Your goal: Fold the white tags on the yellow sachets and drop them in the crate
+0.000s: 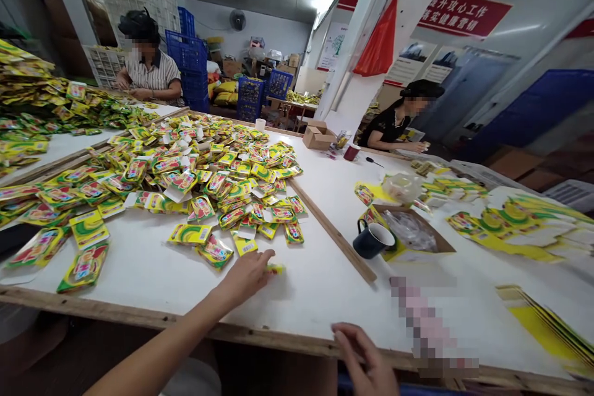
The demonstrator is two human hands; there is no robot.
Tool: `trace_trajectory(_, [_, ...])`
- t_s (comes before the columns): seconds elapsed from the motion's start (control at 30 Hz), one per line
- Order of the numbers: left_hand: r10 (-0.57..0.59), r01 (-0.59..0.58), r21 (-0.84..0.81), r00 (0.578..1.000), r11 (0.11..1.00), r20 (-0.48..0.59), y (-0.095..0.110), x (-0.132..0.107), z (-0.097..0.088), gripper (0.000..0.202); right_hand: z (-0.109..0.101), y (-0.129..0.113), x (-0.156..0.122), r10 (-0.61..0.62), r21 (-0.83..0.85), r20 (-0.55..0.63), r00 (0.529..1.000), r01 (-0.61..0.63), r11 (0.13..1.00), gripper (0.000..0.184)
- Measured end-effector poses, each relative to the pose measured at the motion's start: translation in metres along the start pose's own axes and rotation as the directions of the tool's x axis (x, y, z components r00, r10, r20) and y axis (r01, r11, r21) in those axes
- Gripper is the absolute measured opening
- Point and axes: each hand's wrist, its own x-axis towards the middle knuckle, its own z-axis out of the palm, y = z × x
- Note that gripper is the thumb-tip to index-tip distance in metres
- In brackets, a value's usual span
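Note:
My left hand [245, 277] is over the white table in front of the heap, palm down. Its index finger reaches forward and its thumb side is closed on a small yellow-green box [275, 269], mostly hidden by the hand. Near it lie a yellow box with a barcode [245, 244] and another printed box [216, 251], at the front of a large heap of yellow, green and red boxes [223, 176]. My right hand [364, 359] is at the table's front edge, fingers loosely bent and apart, with nothing in it.
A wooden strip [331, 229] divides the table. Right of it stand a dark mug [371, 240], an open carton [417, 232] with clear plastic, and flat yellow cartons [515, 223]. Two people sit across the table. A small brown box [318, 136] stands near a pillar.

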Motion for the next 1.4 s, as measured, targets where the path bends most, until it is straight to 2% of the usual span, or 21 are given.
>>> trace_trajectory(0.07, [-0.076, 0.058, -0.240, 0.995, 0.969, -0.064, 0.004, -0.009, -0.001, 0.028, 0.038, -0.013, 0.004, -0.017, 0.139, 0.011, 1.000, 0.015, 0.990, 0.027])
trace_trajectory(0.1, [-0.123, 0.080, -0.388, 0.989, 0.918, -0.088, 0.008, -0.015, -0.001, 0.028, 0.055, -0.020, 0.007, -0.033, 0.214, 0.010, 0.999, 0.030, 0.976, 0.027])
trace_trajectory(0.17, [-0.196, 0.093, -0.639, 0.976, 0.763, -0.092, 0.015, -0.029, 0.003, 0.031, 0.082, -0.034, 0.014, -0.069, 0.358, -0.003, 0.998, 0.066, 0.931, 0.027])
trace_trajectory(0.23, [-0.218, 0.097, -0.760, 0.974, 0.643, -0.060, 0.021, -0.042, 0.008, 0.034, 0.099, -0.044, 0.021, -0.101, 0.460, -0.017, 0.995, 0.098, 0.883, 0.028])
trace_trajectory(0.3, [-0.217, 0.112, -0.781, 0.976, 0.615, -0.031, 0.023, -0.052, 0.010, 0.034, 0.107, -0.048, 0.026, -0.119, 0.502, -0.017, 0.993, 0.111, 0.858, 0.027])
trace_trajectory(0.4, [-0.216, 0.119, -0.741, 0.976, 0.661, -0.036, 0.020, -0.057, 0.007, 0.030, 0.110, -0.052, 0.032, -0.162, 0.489, 0.016, 0.987, 0.134, 0.862, 0.023])
trace_trajectory(0.5, [-0.196, 0.117, -0.687, 0.980, 0.717, -0.038, 0.014, -0.056, 0.002, 0.023, 0.110, -0.057, 0.038, -0.227, 0.440, 0.097, 0.969, 0.163, 0.883, 0.019])
trace_trajectory(0.57, [-0.178, 0.090, -0.643, 0.981, 0.761, -0.073, 0.011, -0.055, 0.001, 0.020, 0.112, -0.061, 0.042, -0.262, 0.405, 0.127, 0.957, 0.191, 0.894, 0.018])
trace_trajectory(0.63, [-0.162, 0.045, -0.612, 0.977, 0.789, -0.137, 0.009, -0.053, 0.004, 0.018, 0.114, -0.064, 0.046, -0.285, 0.383, 0.103, 0.953, 0.226, 0.896, 0.017])
trace_trajectory(0.77, [-0.205, 0.007, -0.670, 0.954, 0.742, -0.218, 0.007, -0.052, 0.012, 0.028, 0.119, -0.064, 0.047, -0.256, 0.420, 0.000, 0.967, 0.233, 0.877, 0.016])
trace_trajectory(0.97, [-0.189, 0.038, -0.589, 0.962, 0.807, -0.197, 0.011, -0.053, 0.003, 0.018, 0.115, -0.067, 0.042, -0.353, 0.389, 0.086, 0.932, 0.294, 0.873, 0.014])
trace_trajectory(1.13, [-0.309, 0.128, -0.643, 0.934, 0.755, -0.177, 0.016, -0.049, 0.003, 0.021, 0.118, -0.072, 0.044, -0.282, 0.323, 0.023, 0.959, 0.260, 0.910, 0.016])
trace_trajectory(1.27, [-0.383, 0.145, -0.692, 0.901, 0.708, -0.203, 0.018, -0.042, 0.007, 0.020, 0.116, -0.077, 0.050, -0.225, 0.309, 0.044, 0.973, 0.201, 0.930, 0.017])
trace_trajectory(1.4, [-0.366, 0.144, -0.705, 0.914, 0.694, -0.173, 0.014, -0.044, 0.008, 0.020, 0.113, -0.074, 0.049, -0.220, 0.344, 0.086, 0.972, 0.179, 0.922, 0.017])
